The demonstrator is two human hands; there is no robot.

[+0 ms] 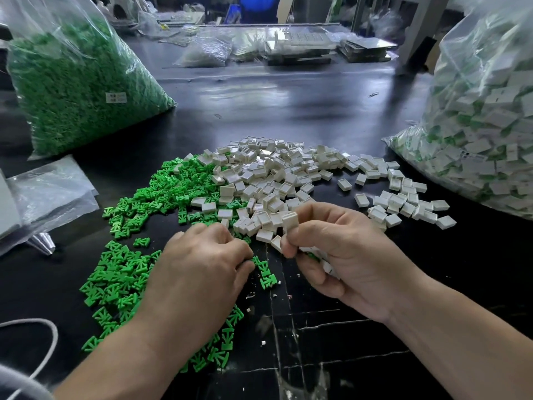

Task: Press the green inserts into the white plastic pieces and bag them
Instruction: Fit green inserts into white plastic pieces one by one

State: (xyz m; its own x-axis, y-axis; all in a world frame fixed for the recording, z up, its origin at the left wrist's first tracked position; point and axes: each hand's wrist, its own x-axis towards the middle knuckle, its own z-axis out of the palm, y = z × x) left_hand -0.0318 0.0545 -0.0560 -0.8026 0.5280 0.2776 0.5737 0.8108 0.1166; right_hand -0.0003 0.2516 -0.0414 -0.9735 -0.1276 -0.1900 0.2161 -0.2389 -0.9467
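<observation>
"Which step is this, do you think?"

"Picking up, I'd say. The right hand [340,255] pinches one small white rectangular plastic piece [290,220] between thumb and forefinger. It's held just above the near edge of the heap of loose white plastic pieces [288,171]. The other fingers are curled under. Something white shows in the palm, but I can't tell what."

"And the left hand [202,264]?"

"Knuckles up, fingers curled down into the scatter of flat bright-green plastic inserts [161,192] on the black tabletop [288,102]. The fingertips are hidden, so I can't tell whether it has got hold of one."

"So nothing is pressed together yet?"

"Not that I can see. There's no green showing in the pinched piece. Next, I'd guess, an insert has to come up to it, be turned to match the open face, and get pushed in square."

"Then into the bag?"

"That would be the big clear plastic bag of white-and-green finished pieces [484,134] on the right, well apart from both hands. The clear bag packed with green inserts [80,90] stands far left. With this many loose parts on the table, I'd say there's a long way to go."
</observation>
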